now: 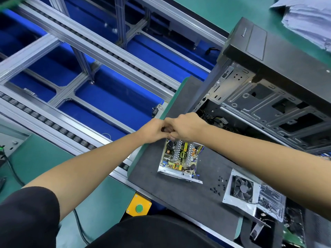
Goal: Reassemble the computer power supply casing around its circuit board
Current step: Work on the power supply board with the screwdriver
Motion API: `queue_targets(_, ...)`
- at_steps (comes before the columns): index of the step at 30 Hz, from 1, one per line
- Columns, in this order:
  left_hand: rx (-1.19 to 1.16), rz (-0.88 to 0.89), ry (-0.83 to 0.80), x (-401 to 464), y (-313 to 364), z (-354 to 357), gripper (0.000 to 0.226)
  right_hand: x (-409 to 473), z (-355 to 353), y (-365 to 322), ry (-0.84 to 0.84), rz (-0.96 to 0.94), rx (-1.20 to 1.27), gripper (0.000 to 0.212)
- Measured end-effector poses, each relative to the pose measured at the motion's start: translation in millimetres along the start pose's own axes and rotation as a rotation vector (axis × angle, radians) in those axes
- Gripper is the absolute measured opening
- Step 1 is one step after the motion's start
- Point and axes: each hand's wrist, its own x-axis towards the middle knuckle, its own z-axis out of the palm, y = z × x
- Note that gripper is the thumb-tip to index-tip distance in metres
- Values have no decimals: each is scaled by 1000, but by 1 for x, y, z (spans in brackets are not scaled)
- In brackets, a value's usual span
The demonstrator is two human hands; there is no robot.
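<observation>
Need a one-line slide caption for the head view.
Both hands meet at the far edge of the open power supply; fan cover and screws wait nearby.

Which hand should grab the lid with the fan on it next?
Probably the right hand. The fan cover lies on the mat to the person's right, beside the open power supply. The left hand would have to cross over the board.

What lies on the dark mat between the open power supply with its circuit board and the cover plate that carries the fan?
In the head view, a scatter of small black screws lies on the dark mat between the open power supply and the fan cover plate.
</observation>
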Motion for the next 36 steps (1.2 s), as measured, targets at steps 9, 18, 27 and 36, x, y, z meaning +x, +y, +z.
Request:
queue_targets(9, -35, 56, -33, -10, -5, -1, 41, 5, -6, 4, -14, -292, -175, 30)
queue_targets(18, -64, 9, 80, -8, 2, 7, 22, 1, -3, -12, -94, 176, 184, 26)
queue_targets(27, -62, -20, -16, -9, 2, -2, 30, 5, -6, -7, -56, -47, -18, 31)
queue_targets(36, -40, -38, -70, -5, 4, -2, 21, 2, -8, 7, -94, -384, -253, 20)
